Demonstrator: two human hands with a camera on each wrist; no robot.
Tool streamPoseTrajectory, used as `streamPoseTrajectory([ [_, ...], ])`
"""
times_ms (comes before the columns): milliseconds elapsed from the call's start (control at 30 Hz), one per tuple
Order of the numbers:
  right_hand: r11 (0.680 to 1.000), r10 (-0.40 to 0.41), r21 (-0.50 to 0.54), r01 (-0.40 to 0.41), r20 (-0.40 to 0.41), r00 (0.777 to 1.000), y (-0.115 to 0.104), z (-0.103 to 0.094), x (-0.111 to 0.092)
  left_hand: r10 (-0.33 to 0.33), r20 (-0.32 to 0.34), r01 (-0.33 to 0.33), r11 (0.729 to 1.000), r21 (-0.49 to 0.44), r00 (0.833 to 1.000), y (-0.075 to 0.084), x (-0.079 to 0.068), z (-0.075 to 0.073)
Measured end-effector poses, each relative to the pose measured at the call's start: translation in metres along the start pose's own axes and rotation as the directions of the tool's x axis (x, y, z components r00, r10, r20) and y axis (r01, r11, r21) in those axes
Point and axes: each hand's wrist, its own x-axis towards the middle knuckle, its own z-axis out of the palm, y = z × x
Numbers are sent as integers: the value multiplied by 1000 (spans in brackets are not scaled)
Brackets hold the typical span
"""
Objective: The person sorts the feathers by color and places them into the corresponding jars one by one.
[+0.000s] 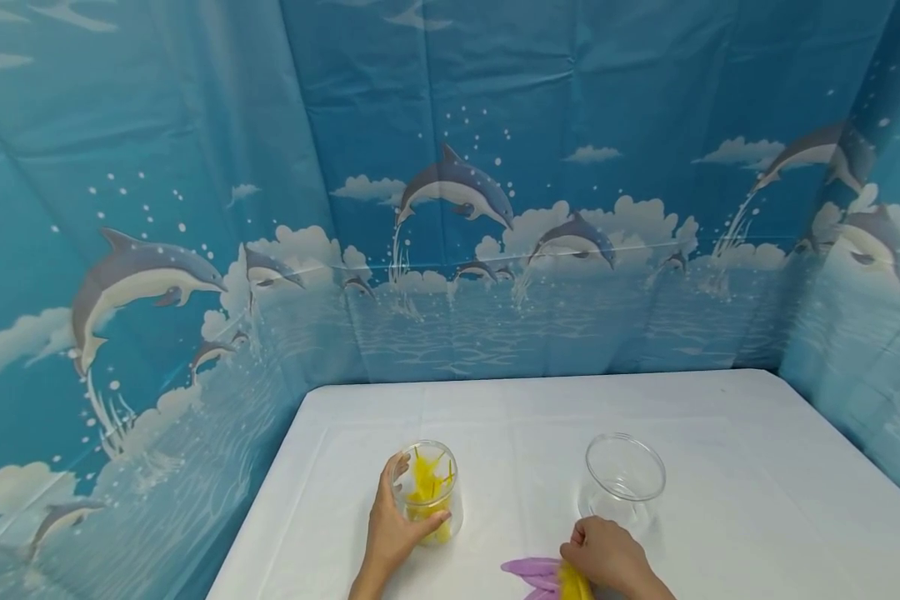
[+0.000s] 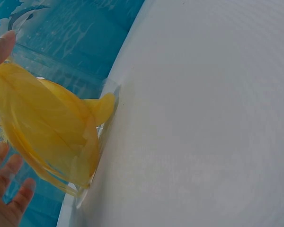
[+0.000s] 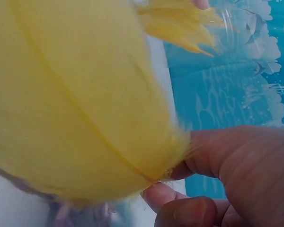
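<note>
On the left of the table, my left hand (image 1: 392, 529) grips a transparent jar (image 1: 456, 510), its thumb and fingers spread round the wall. Several yellow feathers (image 1: 427, 482) stand inside that jar, quills up; the left wrist view shows their broad yellow vanes (image 2: 47, 123) through the wall. My right hand (image 1: 611, 557) pinches a yellow feather (image 3: 85, 104) by its quill end, between thumb and fingers. Purple feathers (image 1: 534, 569) lie beside and partly behind this feather at the near edge of the head view, where the rest of them is cut off.
A second transparent jar (image 1: 626, 475) stands on the right, just beyond my right hand. White cloth covers the table (image 1: 517, 442). A blue curtain (image 1: 450, 333) printed with dolphins hangs behind the table and along its sides.
</note>
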Motion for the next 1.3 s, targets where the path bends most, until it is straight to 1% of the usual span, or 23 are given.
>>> streamPoseTrajectory([
  [167,998,-55,23,56,-40,998,-4,-7,-4,6,0,-6,1000,3,1000,0,-1,0],
  [333,989,-131,53,138,-113,985,-16,-20,-7,3,-2,-2,1000,4,1000,0,1,0],
  [467,984,-160,48,171,-181,970,-30,-31,-7,7,-2,-7,1000,0,1000,0,2,0],
  [567,980,-160,80,182,-221,962,-42,-40,-7,15,-1,-15,1000,-3,1000,-1,2,0],
  [700,965,-174,144,220,-281,944,-55,-52,-5,23,0,-23,1000,-8,1000,-2,2,0],
  [767,949,-198,168,266,-340,919,-61,-57,-4,25,0,-25,1000,-8,1000,-1,2,0],
  [800,938,-213,178,296,-377,901,-64,-60,-3,26,0,-26,1000,-8,1000,-1,2,0],
  [833,925,-230,183,332,-424,876,-68,-62,-2,23,-1,-23,1000,-10,1000,0,2,0],
  [867,910,-250,183,373,-475,844,-71,-64,-1,21,0,-21,1000,-11,1000,0,2,0],
  [967,840,-311,175,513,-620,720,-84,-68,3,17,1,-17,1000,-8,1000,0,2,0],
  [1033,780,-347,159,605,-694,631,-94,-69,6,15,1,-15,1000,-4,1000,0,2,0],
  [1067,749,-362,152,645,-721,591,-98,-69,7,17,3,-17,1000,-2,1000,0,2,0],
  [1100,717,-375,148,681,-742,556,-103,-68,9,17,2,-17,1000,-3,1000,0,2,0],
  [1167,661,-402,131,739,-770,496,-112,-66,13,17,3,-17,1000,-5,1000,0,2,0],
  [1200,628,-421,122,769,-778,467,-117,-64,14,18,3,-18,1000,-7,1000,0,2,0],
  [1233,604,-440,108,790,-781,444,-121,-61,17,15,3,-15,1000,-11,1000,0,2,0],
  [1267,581,-458,99,808,-781,425,-125,-58,19,12,1,-12,1000,-13,1000,0,2,0],
  [1300,559,-478,92,824,-776,411,-128,-55,21,9,-1,-9,1000,-16,1000,0,1,0],
])
